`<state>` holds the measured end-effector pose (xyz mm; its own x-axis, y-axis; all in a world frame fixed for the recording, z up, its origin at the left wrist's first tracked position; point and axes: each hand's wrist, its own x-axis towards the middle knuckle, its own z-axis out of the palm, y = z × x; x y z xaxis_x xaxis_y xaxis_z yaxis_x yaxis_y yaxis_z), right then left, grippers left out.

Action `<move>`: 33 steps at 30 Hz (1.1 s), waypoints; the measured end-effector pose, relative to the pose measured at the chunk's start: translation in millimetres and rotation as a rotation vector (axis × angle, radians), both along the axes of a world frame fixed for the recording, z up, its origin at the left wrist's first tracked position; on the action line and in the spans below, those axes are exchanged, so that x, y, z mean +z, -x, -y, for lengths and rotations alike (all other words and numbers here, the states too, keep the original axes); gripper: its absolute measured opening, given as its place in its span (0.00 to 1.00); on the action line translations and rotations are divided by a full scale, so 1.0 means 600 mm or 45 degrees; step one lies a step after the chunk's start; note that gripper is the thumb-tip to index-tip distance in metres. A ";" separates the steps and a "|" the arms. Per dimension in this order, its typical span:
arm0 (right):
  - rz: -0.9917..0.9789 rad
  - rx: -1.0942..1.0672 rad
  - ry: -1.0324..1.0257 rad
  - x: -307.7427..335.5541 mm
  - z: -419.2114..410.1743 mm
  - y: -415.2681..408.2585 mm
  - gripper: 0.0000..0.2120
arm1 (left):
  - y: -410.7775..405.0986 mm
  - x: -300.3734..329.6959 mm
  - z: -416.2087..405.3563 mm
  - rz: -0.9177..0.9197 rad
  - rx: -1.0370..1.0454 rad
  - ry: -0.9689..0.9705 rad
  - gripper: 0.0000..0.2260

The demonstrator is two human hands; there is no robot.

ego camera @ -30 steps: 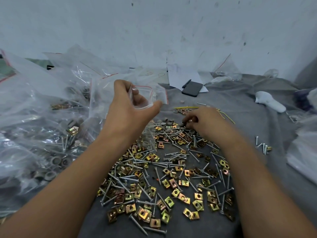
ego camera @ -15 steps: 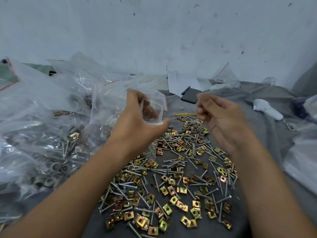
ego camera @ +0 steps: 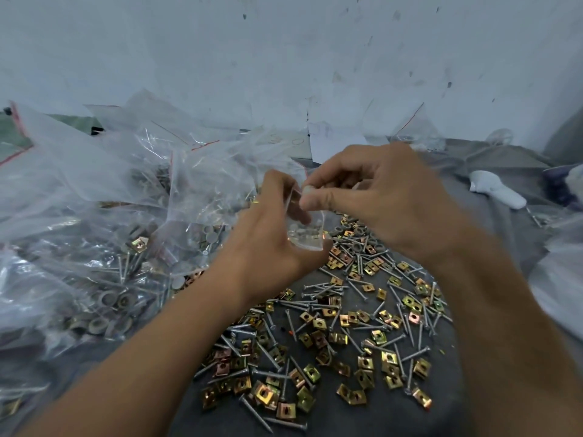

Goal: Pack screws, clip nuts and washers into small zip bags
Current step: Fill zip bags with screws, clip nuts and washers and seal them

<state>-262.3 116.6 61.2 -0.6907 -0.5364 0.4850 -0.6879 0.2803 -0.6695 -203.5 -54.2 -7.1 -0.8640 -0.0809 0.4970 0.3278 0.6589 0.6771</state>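
Note:
My left hand (ego camera: 271, 244) holds a small clear zip bag (ego camera: 307, 230) upright at its mouth, with a few small pieces lying in its bottom. My right hand (ego camera: 388, 203) is right at the bag's opening, thumb and fingertips pinched together on the bag's top edge; I cannot tell if they also hold a washer. Below both hands, loose silver screws (ego camera: 328, 290) and gold clip nuts (ego camera: 389, 357) lie scattered on the grey cloth (ego camera: 334, 417). Grey washers (ego camera: 358, 246) sit just under the bag.
Large clear plastic bags (ego camera: 94, 222) full of screws, washers and nuts are heaped on the left. A white object (ego camera: 495, 189) lies at the far right, papers (ego camera: 331, 140) lean against the white wall, and more plastic lies at the right edge (ego camera: 558, 285).
My right hand rose from the pile of washers and came left to the mouth of the bag. The left hand with the bag shifted slightly right and lower.

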 end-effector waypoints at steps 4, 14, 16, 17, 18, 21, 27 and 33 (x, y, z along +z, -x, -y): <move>-0.006 0.033 -0.009 -0.004 0.006 -0.001 0.09 | 0.001 -0.001 0.001 0.001 0.014 -0.017 0.29; -0.177 -0.209 0.159 -0.004 -0.026 0.030 0.06 | 0.009 -0.006 0.003 -0.021 0.075 -0.118 0.31; -0.217 -0.371 0.242 -0.020 -0.040 0.060 0.03 | 0.007 -0.003 0.003 -0.031 0.109 -0.173 0.31; -0.205 -0.444 0.197 -0.035 -0.044 0.076 0.04 | 0.007 -0.002 0.003 -0.026 0.117 -0.209 0.31; -0.178 -0.508 0.125 -0.053 -0.047 0.091 0.05 | 0.007 -0.001 0.003 -0.021 0.119 -0.242 0.31; -0.049 -0.582 -0.129 -0.103 -0.047 0.127 0.06 | 0.011 0.000 0.004 -0.020 0.142 -0.286 0.30; -0.010 -0.440 -0.699 -0.139 -0.037 0.153 0.24 | 0.015 -0.001 0.011 -0.014 0.172 -0.290 0.30; 0.010 -0.554 -0.639 -0.146 -0.039 0.153 0.13 | 0.015 -0.001 0.012 -0.031 0.173 -0.303 0.30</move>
<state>-353.9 140.2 -26.1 -0.8978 -0.3674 0.2429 -0.4372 0.8103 -0.3901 -212.5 -61.2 -7.6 -0.8254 -0.3122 0.4704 0.2652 0.5211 0.8112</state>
